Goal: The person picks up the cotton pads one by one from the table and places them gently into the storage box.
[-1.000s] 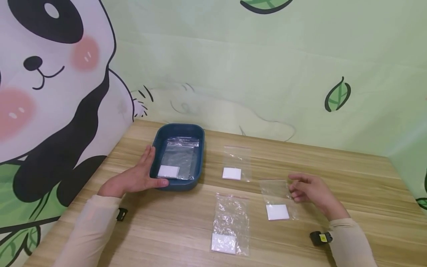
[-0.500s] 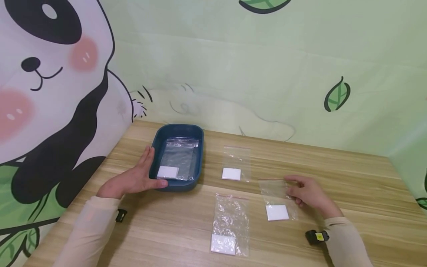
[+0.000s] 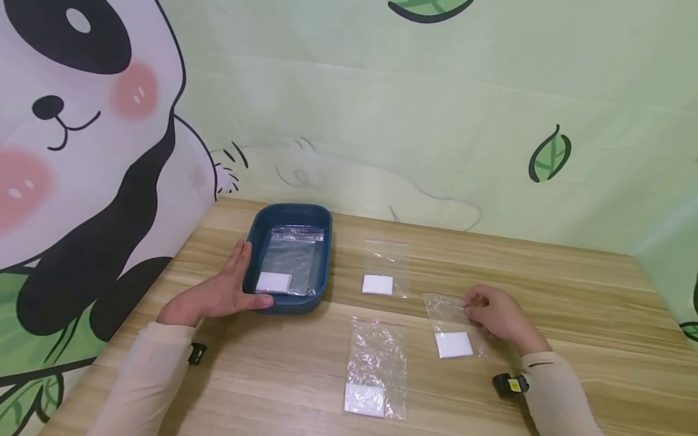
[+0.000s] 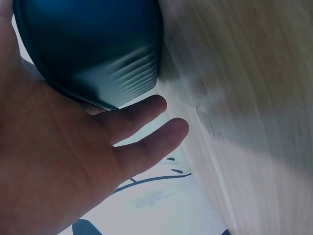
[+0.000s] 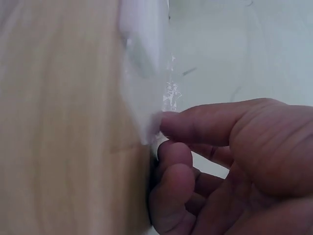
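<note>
My left hand [image 3: 218, 297] lies against the near-left corner of a dark blue tray [image 3: 327, 266], fingers straight along its side and thumb on the front rim. In the left wrist view, two fingers extend beside the tray's ribbed wall [image 4: 132, 73]. Inside the tray lies a clear zip bag [image 3: 289, 254] with a white patch at its lower left. On the right, my right hand [image 3: 498, 312] pinches the upper right edge of another clear zip bag [image 3: 444, 312], which has a white patch [image 3: 454, 344]. The right wrist view shows thumb and forefinger together on the plastic [image 5: 139, 98].
Two more clear zip bags lie flat on the wooden table [image 3: 572, 290]: one bag [image 3: 387, 257] right of the tray, and a larger crinkled bag [image 3: 376, 351] nearer the front. A printed panda backdrop [image 3: 349, 121] stands behind the table.
My right hand has moved slightly left and its fingers have closed on the bag's upper edge, which now lifts and bends. My left hand has stayed on the tray.
</note>
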Tool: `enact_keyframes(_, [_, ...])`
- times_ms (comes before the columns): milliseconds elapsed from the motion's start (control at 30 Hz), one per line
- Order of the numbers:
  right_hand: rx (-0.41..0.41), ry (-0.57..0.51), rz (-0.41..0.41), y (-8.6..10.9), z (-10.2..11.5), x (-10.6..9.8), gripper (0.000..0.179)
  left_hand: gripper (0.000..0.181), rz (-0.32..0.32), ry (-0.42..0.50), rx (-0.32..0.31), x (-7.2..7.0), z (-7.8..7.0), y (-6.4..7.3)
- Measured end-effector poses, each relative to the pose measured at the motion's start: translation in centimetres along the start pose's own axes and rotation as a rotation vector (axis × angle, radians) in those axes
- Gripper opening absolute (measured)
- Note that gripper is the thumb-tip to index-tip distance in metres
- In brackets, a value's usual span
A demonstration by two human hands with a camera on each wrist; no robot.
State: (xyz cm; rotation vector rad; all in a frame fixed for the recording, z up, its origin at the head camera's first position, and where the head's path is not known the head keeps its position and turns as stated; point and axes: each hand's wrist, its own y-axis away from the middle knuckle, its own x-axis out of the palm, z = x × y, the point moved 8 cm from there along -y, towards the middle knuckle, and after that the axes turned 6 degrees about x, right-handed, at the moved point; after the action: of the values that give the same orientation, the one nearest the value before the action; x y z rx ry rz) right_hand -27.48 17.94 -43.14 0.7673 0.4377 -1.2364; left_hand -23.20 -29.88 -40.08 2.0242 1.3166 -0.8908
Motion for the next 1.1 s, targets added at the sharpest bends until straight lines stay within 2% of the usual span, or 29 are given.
enact_keyframes(133, [-0.024,0.016,-0.042,0.2,0.3,-0.4,0.009,0.131,-0.001,-0.004,0.004,0.0,0.0,0.0])
enact_keyframes(333, [-0.068,0.038,-0.118,0.6,1.1,-1.3,0.015,0.131,0.001,-0.007,0.001,0.0,-0.1,-0.1])
enact_keyframes(500, [-0.043,-0.039,-0.116,0.6,0.9,-1.4,0.018,0.130,0.006,-0.003,-0.008,0.1,-0.1,0.0])
enact_keyframes(600, [-0.049,-0.090,-0.104,0.5,0.9,-1.3,0.028,0.129,0.008,-0.003,-0.010,0.1,0.0,0.0])
enact_keyframes(700, [-0.070,-0.144,-0.058,0.4,1.0,-1.0,0.048,0.129,0.008,-0.003,-0.010,0.1,0.0,0.1])
enact_keyframes(800, [-0.080,-0.247,0.048,0.4,1.0,-0.3,0.069,0.129,0.008,-0.010,-0.009,0.1,0.0,0.1])
enact_keyframes(867, [-0.068,-0.312,0.115,0.3,1.0,0.2,0.076,0.128,0.007,-0.013,-0.007,0.0,0.0,0.2])
enact_keyframes(967, [-0.057,-0.364,0.168,0.4,0.9,0.6,0.080,0.128,0.007,-0.022,-0.008,0.0,0.1,0.1])
enact_keyframes(1100, [-0.073,-0.342,0.158,0.4,1.1,0.5,0.079,0.128,0.006,-0.029,-0.012,0.0,0.4,0.0])
